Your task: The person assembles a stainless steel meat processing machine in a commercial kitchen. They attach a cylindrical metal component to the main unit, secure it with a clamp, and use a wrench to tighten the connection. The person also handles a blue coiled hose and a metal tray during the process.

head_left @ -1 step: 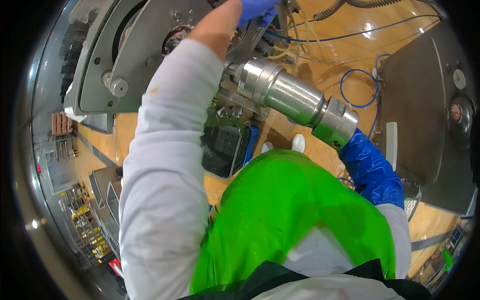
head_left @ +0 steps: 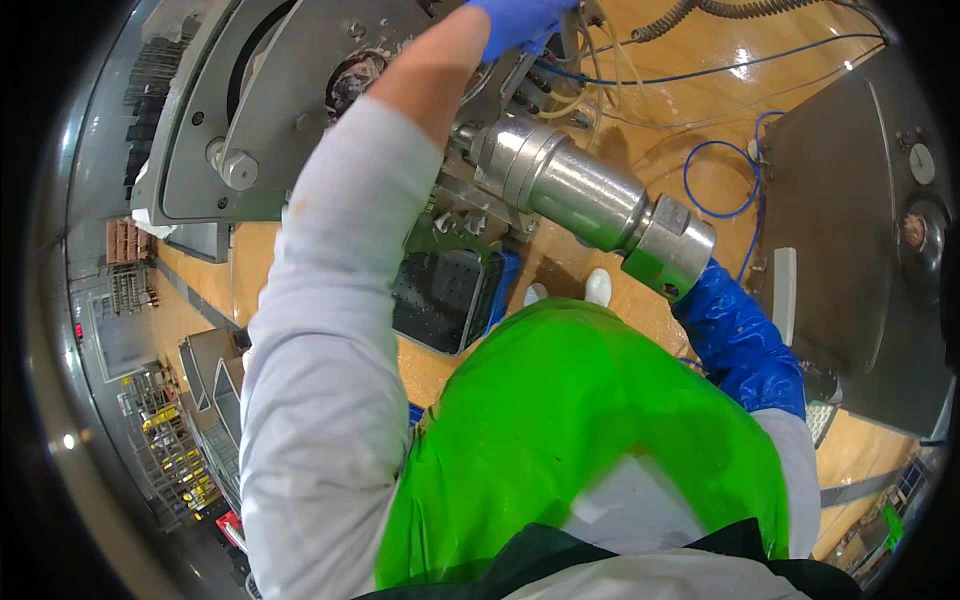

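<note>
My left hand (head_left: 522, 24), in a purple-blue glove, reaches to the top edge of the view beside a grey steel machine (head_left: 290, 110). Its fingers are partly cut off there, and what they touch cannot be made out. The bare wrist and white sleeve cross in front of the machine. Next to that wrist, a round opening (head_left: 355, 78) shows something pinkish inside. A thick steel cylinder fitting (head_left: 585, 190) slants out from the machine toward my right arm. A blue sleeve cover (head_left: 745, 335) wraps that arm; its end meets the fitting's near end, which hides my right hand.
A dark perforated crate (head_left: 440, 295) sits below the machine. At right stands a large steel housing (head_left: 840, 220) with a gauge (head_left: 921, 163). A blue hose (head_left: 722, 213) loops across the wet tan floor (head_left: 640, 160). Racks and carts (head_left: 175, 440) line the far left.
My left hand has shifted slightly down, and the white sleeve slightly left, uncovering a little more of the round opening. My right arm has barely moved.
</note>
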`<action>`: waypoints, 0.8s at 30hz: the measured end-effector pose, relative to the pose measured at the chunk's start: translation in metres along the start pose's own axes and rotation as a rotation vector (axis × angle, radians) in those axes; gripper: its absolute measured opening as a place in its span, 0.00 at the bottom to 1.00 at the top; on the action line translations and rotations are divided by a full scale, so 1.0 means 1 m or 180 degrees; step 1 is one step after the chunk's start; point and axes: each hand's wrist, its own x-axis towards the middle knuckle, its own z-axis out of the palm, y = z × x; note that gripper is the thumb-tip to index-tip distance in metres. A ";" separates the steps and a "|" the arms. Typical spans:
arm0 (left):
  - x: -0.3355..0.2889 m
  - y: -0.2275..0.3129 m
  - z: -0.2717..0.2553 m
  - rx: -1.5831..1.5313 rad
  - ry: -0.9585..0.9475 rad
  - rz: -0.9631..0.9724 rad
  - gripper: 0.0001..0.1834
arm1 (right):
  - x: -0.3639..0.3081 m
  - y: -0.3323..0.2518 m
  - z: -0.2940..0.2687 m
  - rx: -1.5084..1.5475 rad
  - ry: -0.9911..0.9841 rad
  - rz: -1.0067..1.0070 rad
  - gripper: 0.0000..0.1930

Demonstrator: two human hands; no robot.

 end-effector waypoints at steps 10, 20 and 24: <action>-0.223 0.123 -0.021 -0.0569 0.1146 0.2044 0.18 | 0.005 -0.003 0.025 -0.0222 0.0283 -0.0418 0.24; -0.508 -0.087 -0.171 -0.1726 0.5408 0.2019 0.20 | 0.000 0.006 0.032 -0.0686 0.0438 -0.0369 0.22; -0.488 -0.270 -0.235 -0.3042 0.6091 0.1902 0.20 | 0.006 -0.009 0.022 -0.0930 0.0285 -0.0258 0.20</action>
